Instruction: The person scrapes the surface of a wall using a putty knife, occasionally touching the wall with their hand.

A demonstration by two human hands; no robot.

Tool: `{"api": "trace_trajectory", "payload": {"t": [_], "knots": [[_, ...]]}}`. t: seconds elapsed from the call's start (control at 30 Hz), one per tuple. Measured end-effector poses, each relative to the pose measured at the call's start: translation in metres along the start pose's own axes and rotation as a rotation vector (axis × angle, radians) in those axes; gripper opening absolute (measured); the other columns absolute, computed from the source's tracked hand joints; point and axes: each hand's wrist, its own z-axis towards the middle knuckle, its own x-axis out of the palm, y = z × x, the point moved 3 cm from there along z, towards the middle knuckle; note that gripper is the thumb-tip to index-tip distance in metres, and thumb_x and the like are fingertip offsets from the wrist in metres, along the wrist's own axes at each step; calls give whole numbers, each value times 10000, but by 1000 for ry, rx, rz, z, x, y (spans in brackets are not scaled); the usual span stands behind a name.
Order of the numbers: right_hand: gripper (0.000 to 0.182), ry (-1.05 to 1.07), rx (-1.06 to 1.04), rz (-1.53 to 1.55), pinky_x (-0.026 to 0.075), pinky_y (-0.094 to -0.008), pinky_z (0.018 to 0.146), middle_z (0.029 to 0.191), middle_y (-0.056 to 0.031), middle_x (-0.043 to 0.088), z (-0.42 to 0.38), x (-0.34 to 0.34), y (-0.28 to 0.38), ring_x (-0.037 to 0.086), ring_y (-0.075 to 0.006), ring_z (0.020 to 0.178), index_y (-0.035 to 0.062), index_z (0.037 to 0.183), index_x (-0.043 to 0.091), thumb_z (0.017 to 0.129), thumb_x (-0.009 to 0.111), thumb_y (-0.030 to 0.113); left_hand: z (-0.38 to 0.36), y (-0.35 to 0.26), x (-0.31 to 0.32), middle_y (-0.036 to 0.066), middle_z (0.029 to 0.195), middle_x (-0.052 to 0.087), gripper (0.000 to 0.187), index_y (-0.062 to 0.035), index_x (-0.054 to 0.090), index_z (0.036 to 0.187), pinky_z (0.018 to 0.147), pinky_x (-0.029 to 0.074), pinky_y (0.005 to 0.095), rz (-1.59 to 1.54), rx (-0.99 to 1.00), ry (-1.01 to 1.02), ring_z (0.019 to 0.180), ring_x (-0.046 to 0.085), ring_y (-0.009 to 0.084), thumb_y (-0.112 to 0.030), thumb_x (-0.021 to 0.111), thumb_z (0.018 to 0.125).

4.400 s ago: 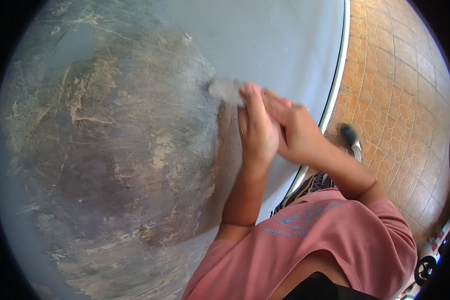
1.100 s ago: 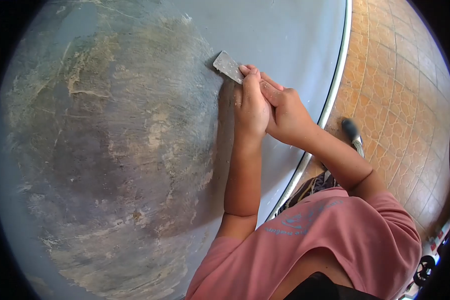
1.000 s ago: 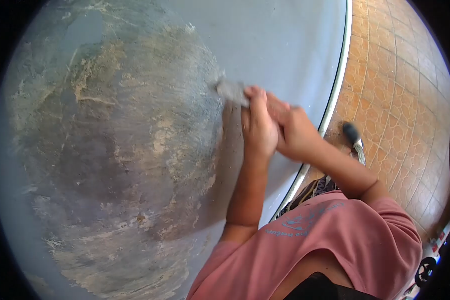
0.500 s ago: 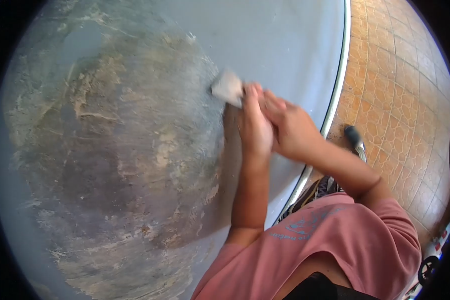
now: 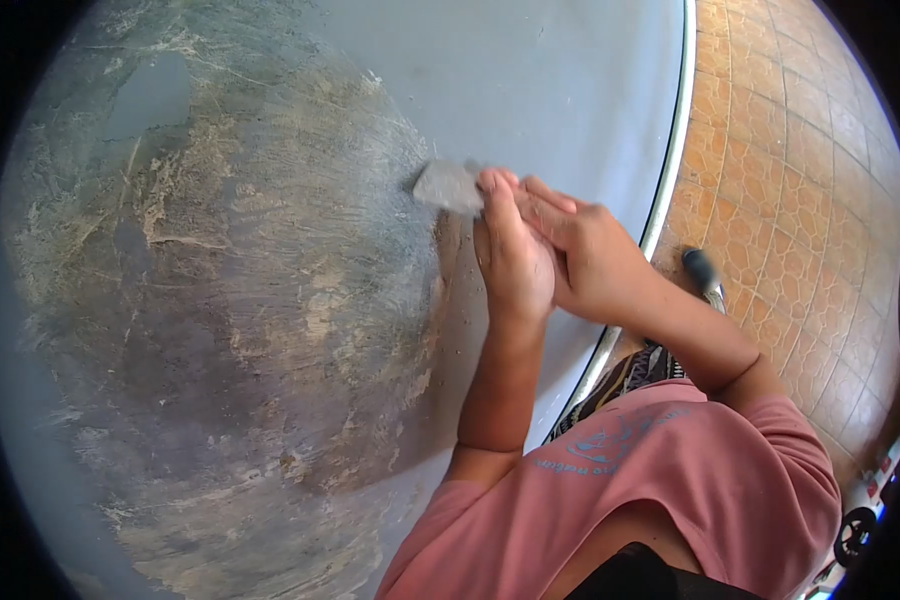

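Observation:
A scraper with a broad pale blade rests its edge on the rough, scuffed patch near the patch's right border. My left hand is closed round its handle, just behind the blade. Pressed against it from the right, my right hand also grips the handle, its fingers overlapping the left ones. Most of the handle is hidden by both hands. Under the blade lies a large grey-blue surface, whose worn patch is streaked brown, tan and grey. Small crumbs dot the surface below the blade.
A pale raised rim curves along the surface's right side. Beyond it lies an orange and tan tiled floor. A dark rounded object is on the tiles near the rim. A black wheel shows at the lower right edge.
The scraper blade has turned so that it points more squarely left, and its edge sits slightly farther left. Both hands keep their hold and have shifted only a little.

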Motion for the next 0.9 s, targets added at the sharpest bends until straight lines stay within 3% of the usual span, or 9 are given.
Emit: {"api": "trace_trajectory", "payload": {"t": [0.13, 0.27, 0.37, 0.4, 0.53, 0.67, 0.77, 0.8, 0.9], "knots": [[507, -69, -5, -20, 496, -445, 595, 851, -182, 632, 0, 3, 4, 609, -385, 690, 126, 1238, 560, 733, 588, 94, 3, 1, -2, 76, 697, 533, 354, -82, 397, 973, 742, 442, 321, -23, -17, 11, 720, 564, 208, -434, 385, 994], [567, 6, -7, -18, 510, -437, 602, 911, -184, 630, 1, -2, -7, 619, -381, 728, 150, 1303, 515, 742, 583, 102, 5, 2, 6, 85, 660, 525, 380, -82, 389, 961, 703, 479, 345, -5, -21, -21, 704, 599, 237, -460, 361, 996], [547, -99, -77, -20, 502, -439, 590, 891, -184, 629, -5, 8, 3, 613, -387, 712, 134, 1288, 527, 744, 583, 105, 1, 10, -9, 83, 677, 528, 400, -86, 385, 965, 723, 480, 341, -65, 18, 36, 709, 595, 232, -483, 349, 994], [523, -148, -91, -45, 495, -444, 589, 824, -193, 624, -3, 11, 3, 602, -397, 704, 115, 1268, 534, 748, 577, 100, 4, 9, -12, 74, 683, 528, 415, -91, 390, 986, 763, 463, 327, -54, 10, 138, 740, 579, 209, -505, 358, 986], [591, -134, -89, 72, 497, -453, 613, 771, -205, 623, 31, 6, -1, 594, -412, 746, 134, 1330, 476, 747, 553, 75, 32, -20, 2, 72, 708, 548, 452, -87, 404, 1032, 764, 463, 321, 97, 12, 73, 766, 575, 183, -534, 368, 974], [573, -55, -134, -54, 500, -469, 642, 892, -195, 629, 8, -2, 2, 609, -395, 750, 144, 1322, 487, 755, 551, 90, 7, 1, 0, 63, 733, 534, 434, -97, 416, 988, 761, 464, 319, -8, 50, 31, 754, 574, 178, -525, 345, 983], [550, -35, -29, -58, 503, -463, 640, 942, -193, 625, 13, 5, 2, 613, -393, 760, 145, 1308, 498, 762, 551, 104, 15, -3, -6, 66, 725, 533, 422, -101, 419, 978, 746, 468, 321, -49, 10, 78, 747, 578, 182, -515, 336, 988], [528, -7, 1, -129, 502, -458, 631, 920, -186, 629, 21, 4, 2, 614, -390, 768, 138, 1289, 512, 764, 562, 116, 27, -8, -7, 73, 716, 518, 421, -99, 409, 985, 741, 473, 332, 73, 108, 51, 731, 574, 194, -511, 324, 991], [539, -66, -81, -65, 506, -451, 622, 942, -176, 628, 33, -3, -5, 620, -383, 779, 140, 1302, 493, 768, 561, 113, 33, -19, 12, 65, 704, 499, 420, -95, 398, 986, 747, 472, 338, 49, 8, 55, 716, 560, 197, -507, 318, 994]]}}
